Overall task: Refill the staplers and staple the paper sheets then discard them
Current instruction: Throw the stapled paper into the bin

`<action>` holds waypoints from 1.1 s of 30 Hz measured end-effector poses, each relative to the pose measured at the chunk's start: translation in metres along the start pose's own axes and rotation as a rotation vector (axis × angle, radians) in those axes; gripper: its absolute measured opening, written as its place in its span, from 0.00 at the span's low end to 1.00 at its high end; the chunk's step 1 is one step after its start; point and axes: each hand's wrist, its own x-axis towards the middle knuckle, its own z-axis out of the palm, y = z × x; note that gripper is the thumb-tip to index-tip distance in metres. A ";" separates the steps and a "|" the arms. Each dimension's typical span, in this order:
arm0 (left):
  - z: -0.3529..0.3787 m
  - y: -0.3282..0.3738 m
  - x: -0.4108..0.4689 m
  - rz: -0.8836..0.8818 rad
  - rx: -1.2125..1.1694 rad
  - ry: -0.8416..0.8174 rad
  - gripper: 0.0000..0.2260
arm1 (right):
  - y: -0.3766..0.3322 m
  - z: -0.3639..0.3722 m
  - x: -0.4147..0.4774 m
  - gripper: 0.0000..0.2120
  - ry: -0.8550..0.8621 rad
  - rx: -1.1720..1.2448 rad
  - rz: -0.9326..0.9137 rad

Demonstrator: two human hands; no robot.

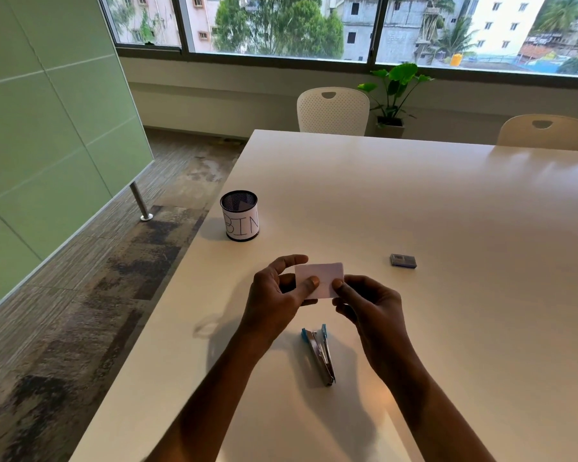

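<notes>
- Both hands are raised over the bench [447, 211] and share one small white paper [324, 278]. The left hand [274, 295] pinches its left edge, thumb on the near face and fingers curled behind. The right hand [371, 308] pinches the lower right corner in its fingertips.
- Whether the paper is one sheet or several cannot be told.
- The stapler [319, 355] lies on the bench just below the paper, between the two wrists. Its long axis runs away from the person, blue end toward the paper, and neither hand touches it.
- The right hand looks slightly nearer the stapler.
- The bin [240, 216] stands well apart, beyond the left hand.
</notes>
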 end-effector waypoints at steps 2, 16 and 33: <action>-0.002 -0.007 0.006 0.058 0.051 0.060 0.17 | -0.002 0.000 0.004 0.05 0.020 -0.003 -0.028; -0.016 -0.085 0.073 0.142 0.973 0.216 0.25 | -0.031 0.053 0.098 0.06 0.085 -0.324 -0.385; -0.016 -0.091 0.080 0.147 1.105 0.163 0.33 | -0.030 0.165 0.236 0.09 -0.116 -0.921 -0.827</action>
